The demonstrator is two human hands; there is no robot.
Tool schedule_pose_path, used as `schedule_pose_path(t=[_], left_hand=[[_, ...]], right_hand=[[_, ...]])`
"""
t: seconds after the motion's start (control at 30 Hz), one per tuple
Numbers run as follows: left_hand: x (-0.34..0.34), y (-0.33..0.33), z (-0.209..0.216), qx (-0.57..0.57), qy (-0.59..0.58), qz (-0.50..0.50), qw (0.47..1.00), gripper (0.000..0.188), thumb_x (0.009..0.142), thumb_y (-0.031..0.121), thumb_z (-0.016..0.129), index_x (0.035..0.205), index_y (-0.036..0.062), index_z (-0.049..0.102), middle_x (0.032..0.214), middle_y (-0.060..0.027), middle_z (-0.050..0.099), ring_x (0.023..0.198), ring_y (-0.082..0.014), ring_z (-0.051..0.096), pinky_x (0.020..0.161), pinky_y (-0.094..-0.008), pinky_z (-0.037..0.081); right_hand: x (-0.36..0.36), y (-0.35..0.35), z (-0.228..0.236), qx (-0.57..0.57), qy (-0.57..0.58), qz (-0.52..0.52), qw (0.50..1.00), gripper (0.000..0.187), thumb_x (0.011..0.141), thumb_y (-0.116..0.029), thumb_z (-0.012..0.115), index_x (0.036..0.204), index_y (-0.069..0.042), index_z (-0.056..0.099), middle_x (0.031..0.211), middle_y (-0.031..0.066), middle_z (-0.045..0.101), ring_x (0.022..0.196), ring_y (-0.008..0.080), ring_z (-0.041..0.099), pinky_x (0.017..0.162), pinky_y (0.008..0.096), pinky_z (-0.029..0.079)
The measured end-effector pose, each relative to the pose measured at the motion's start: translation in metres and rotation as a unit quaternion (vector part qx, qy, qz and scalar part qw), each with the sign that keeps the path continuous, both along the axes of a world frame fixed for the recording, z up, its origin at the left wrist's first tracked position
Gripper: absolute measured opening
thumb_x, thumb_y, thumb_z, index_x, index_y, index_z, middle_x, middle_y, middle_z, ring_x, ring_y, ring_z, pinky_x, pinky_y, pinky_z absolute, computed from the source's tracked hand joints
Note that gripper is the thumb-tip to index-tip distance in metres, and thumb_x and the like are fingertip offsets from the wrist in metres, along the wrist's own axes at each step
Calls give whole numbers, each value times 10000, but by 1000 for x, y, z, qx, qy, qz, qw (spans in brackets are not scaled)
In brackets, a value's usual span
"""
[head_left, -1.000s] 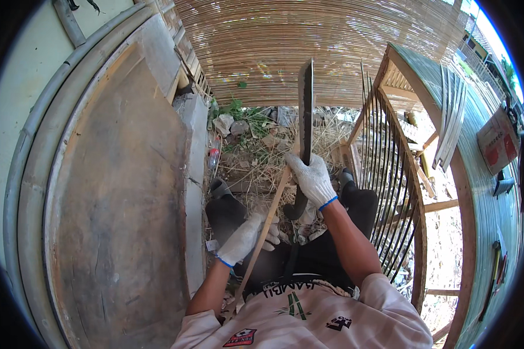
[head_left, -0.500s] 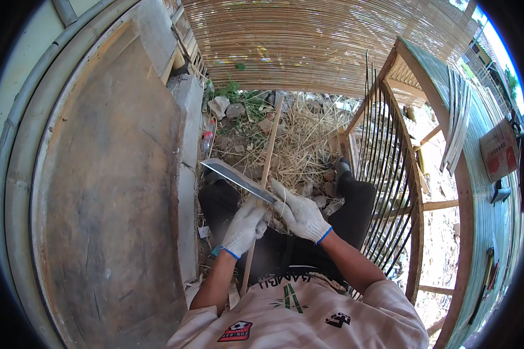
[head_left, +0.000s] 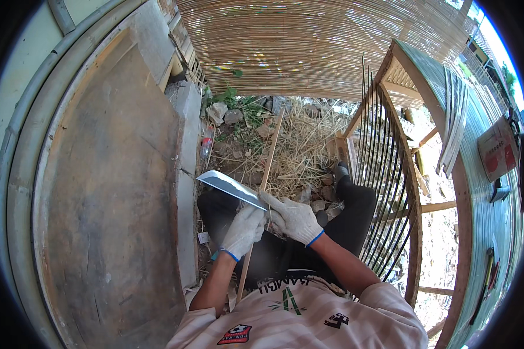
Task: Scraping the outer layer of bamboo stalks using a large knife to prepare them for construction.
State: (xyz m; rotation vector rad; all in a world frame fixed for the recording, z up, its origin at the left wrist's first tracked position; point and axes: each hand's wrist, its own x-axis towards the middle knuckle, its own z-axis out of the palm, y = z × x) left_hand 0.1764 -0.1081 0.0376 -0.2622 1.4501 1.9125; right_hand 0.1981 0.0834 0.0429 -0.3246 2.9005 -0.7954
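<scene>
Both of my hands wear white knit gloves with blue cuffs. A long pale strip (head_left: 271,145), which looks like split bamboo, runs between my legs from the littered ground toward my body. My left hand (head_left: 243,232) is closed round this strip, just below the blade. Across the strip lies a broad machete (head_left: 230,189), its tip pointing left. My right hand (head_left: 297,218) is closed at the blade's right end, thumb side toward the strip; the handle is hidden in the glove. Both hands nearly touch each other over my lap.
A large worn wooden board (head_left: 110,203) stands close on my left. On the right are a wooden frame with dark rods (head_left: 384,168) and a greenish bench top (head_left: 486,215) carrying a cardboard box (head_left: 498,149). Straw (head_left: 308,139), stones and a plastic bottle (head_left: 206,146) lie ahead, before a bamboo screen (head_left: 320,46).
The machete has shifted slightly left and down along the strip, with my right hand moving the same way. My left hand stays almost in place on the strip.
</scene>
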Motion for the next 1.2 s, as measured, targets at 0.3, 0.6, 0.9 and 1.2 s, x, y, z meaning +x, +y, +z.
schedule_pose_path(t=[0.3,0.6,0.9,1.2], left_hand=[[19,0,13,7,-37,-55,998,209,1102,182,542,1303,159,596,733,71,457,505,-27,408,426,-193,322],[27,-1,22,13,-56,-83,995,507,1083,118,505,1585,181,476,728,77,424,513,-23,374,433,-186,322],[75,-26,38,-18,-27,-116,993,556,1083,104,478,1632,170,424,736,74,425,525,-21,358,459,-186,321],[37,6,21,-20,-24,-15,999,477,1106,192,464,1579,127,466,689,50,431,489,-71,417,443,-250,339]], right_hand=[[-25,44,-20,-91,37,-117,988,557,1057,-314,565,1601,-257,457,1022,219,722,942,422,716,799,506,573],[-42,76,-32,-10,89,-127,988,539,1075,-365,533,1601,-282,452,996,197,717,891,407,722,776,516,569],[-73,156,-32,-78,42,-304,949,550,1083,-378,496,1591,-173,446,1039,320,719,994,503,694,860,576,522],[3,52,-20,-190,31,-131,973,649,1050,-323,577,1632,-126,371,1117,282,716,1035,476,694,875,534,545]])
